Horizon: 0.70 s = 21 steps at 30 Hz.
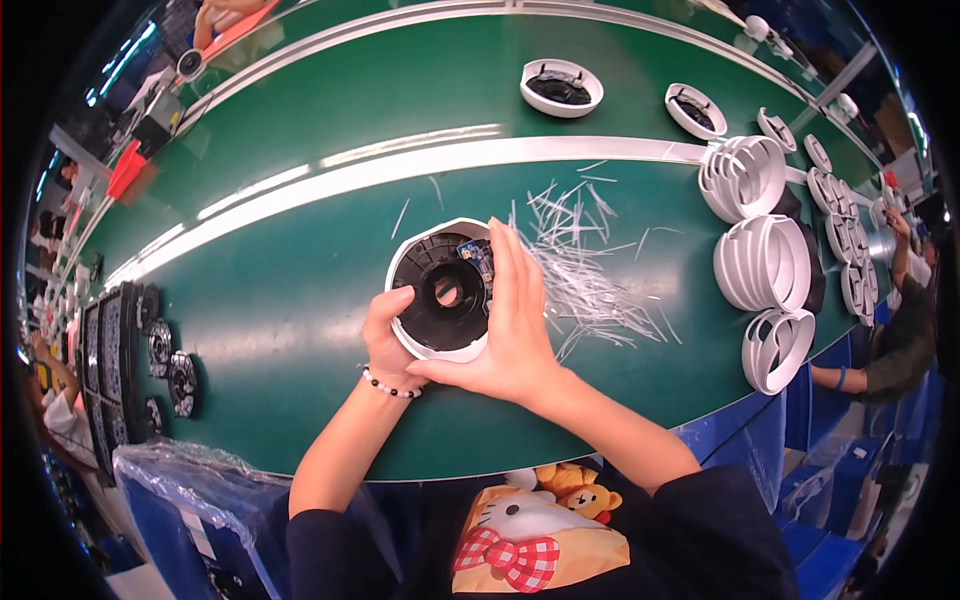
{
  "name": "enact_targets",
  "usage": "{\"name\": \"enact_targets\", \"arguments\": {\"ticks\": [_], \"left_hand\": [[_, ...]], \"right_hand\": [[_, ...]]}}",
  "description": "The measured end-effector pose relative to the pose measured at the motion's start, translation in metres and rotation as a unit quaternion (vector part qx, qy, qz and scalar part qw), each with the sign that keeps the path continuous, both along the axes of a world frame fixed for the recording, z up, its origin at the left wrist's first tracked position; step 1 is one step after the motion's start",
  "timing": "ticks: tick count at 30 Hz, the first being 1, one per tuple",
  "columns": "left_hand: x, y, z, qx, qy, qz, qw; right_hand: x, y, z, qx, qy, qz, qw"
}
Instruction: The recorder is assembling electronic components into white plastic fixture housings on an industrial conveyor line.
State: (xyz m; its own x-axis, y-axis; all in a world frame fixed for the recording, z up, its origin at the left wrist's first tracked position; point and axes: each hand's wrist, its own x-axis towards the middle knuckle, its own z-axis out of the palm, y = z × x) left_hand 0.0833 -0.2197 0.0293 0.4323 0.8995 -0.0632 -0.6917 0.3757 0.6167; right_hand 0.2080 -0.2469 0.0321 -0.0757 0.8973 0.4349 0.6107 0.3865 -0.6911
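Above the green tabletop I hold a round white housing [424,262] with a black ribbed inner part and a round hole through its middle. A small blue circuit board [474,256] sits inside it at the upper right. My left hand [388,335] grips the lower left rim, thumb up against the edge and the other fingers hidden beneath. My right hand [515,335] wraps the right side, fingers stretched along the rim and thumb at the bottom. Right beside it lies a heap of thin white strips [580,285].
Stacked white rings [762,265] stand at the right table edge. Similar housings [561,90] sit beyond the white rail [440,155]. Round black parts [183,383] and stacked dark trays [105,370] are at left. Blue bins [205,490] flank me; a co-worker's arm [840,378] shows at right.
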Motion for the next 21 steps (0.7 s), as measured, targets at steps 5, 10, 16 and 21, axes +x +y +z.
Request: {"name": "enact_targets", "arguments": {"ticks": [5,10,16,21], "left_hand": [[0.038,0.034,0.010,-0.020,0.016,0.042,0.999],[0.024,0.140,-0.003,-0.048,0.067,0.127,0.988],[-0.023,0.248,-0.027,0.106,0.101,0.102,0.984],[0.001,0.278,-0.055,0.048,0.370,0.349,0.859]], "right_hand": [[0.027,0.005,0.008,0.003,0.027,-0.061,0.998],[0.101,-0.035,0.042,0.179,-0.083,-0.084,0.977],[0.207,-0.121,0.042,0.125,-0.268,-0.366,0.882],[0.283,-0.175,-0.025,0.026,-0.240,-0.378,0.894]]}}
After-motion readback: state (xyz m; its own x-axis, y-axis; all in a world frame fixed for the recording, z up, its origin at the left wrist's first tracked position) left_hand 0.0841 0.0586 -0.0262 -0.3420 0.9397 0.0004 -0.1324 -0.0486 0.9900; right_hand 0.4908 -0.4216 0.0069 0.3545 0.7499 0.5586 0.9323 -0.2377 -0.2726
